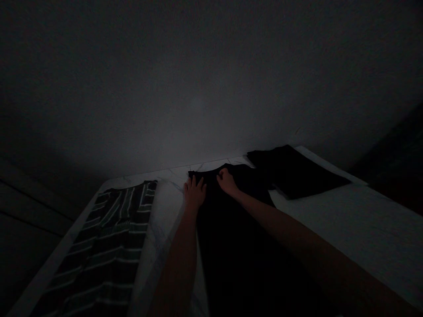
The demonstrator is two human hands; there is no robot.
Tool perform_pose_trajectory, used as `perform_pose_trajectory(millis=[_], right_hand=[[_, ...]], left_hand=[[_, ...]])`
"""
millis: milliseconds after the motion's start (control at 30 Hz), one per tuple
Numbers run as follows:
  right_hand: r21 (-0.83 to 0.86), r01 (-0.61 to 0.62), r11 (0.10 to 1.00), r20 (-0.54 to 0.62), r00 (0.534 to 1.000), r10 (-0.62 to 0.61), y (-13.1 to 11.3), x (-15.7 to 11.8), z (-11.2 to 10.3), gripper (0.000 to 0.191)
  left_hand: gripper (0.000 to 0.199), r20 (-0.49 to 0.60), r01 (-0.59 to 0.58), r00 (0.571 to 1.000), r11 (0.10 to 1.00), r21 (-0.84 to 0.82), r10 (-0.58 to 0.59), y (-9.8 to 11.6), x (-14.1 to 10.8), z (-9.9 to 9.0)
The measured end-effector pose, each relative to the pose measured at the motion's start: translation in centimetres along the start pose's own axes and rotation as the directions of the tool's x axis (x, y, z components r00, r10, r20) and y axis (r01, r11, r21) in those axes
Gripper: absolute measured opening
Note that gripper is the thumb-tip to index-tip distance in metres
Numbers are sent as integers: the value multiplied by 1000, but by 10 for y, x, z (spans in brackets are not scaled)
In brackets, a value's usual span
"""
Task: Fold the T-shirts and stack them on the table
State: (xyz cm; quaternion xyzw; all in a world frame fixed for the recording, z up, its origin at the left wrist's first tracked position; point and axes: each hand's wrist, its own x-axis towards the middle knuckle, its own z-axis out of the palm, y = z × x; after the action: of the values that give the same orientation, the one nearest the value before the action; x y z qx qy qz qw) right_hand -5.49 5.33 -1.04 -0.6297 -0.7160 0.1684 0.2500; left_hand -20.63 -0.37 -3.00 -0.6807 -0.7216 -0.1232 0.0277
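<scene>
A long black garment lies spread over the table in front of me; its kind is hard to make out in the dim light. My left hand rests flat with spread fingers on its far left corner. Close by, my right hand has its fingers curled in a pinch at the garment's far edge, and they seem to grip the black cloth. Most of the garment's near part fades into shadow, and my right forearm covers some of it.
To the left lies a dark striped garment, laid out flat. A folded black cloth lies at the far right, against the first garment's edge. The pale, marbled table meets a grey wall at the back.
</scene>
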Motion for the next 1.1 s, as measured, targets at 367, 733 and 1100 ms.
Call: perform_pose_trajectory(millis=[367,733,1100], right_hand=[[-286,49,957,90,996,-24,-21,-36,-29,27],[-435,558,707,320,830,-457,-14,-78,-35,21],[-284,706,649,342,707,-619,-25,-113,-44,33]], left_hand=[[50,2,3,1000,1000,-5,-3,-1,0,1],[51,-2,-15,1000,1000,-4,15,1,-2,-3],[52,7,-20,1000,999,-44,20,0,2,-5]])
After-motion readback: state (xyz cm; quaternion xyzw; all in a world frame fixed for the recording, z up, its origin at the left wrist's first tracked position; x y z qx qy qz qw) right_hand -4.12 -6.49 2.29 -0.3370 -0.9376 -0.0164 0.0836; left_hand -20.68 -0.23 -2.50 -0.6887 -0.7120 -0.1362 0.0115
